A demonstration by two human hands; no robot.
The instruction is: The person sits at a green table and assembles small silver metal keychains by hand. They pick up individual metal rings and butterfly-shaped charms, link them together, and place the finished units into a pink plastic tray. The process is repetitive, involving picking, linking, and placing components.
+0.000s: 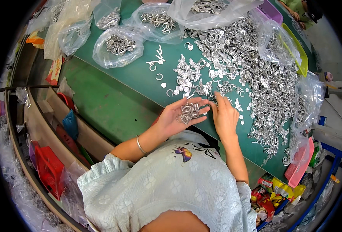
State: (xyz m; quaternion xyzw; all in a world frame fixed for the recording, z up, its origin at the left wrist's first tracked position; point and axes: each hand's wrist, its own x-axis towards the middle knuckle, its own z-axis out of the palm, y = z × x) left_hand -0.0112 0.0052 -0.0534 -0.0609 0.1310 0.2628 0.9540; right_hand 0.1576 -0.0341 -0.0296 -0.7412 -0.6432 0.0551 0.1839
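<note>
My left hand is palm up near the table's front edge, its fingers spread beneath a small heap of silver-coloured metal rings that it holds. Close beside it, my right hand reaches down to the pieces at the edge, thumb and fingers bent together. What is between those fingertips, if anything, I cannot make out. Just beyond both hands lies a small cluster of metal leaf- or butterfly-shaped pieces. A loose open ring and several flat round discs lie to the left of it.
A large heap of metal pieces covers the right of the green table. Clear plastic bags of rings stand at the back. A green tray and a pink basket line the right side. A red basket is at lower left.
</note>
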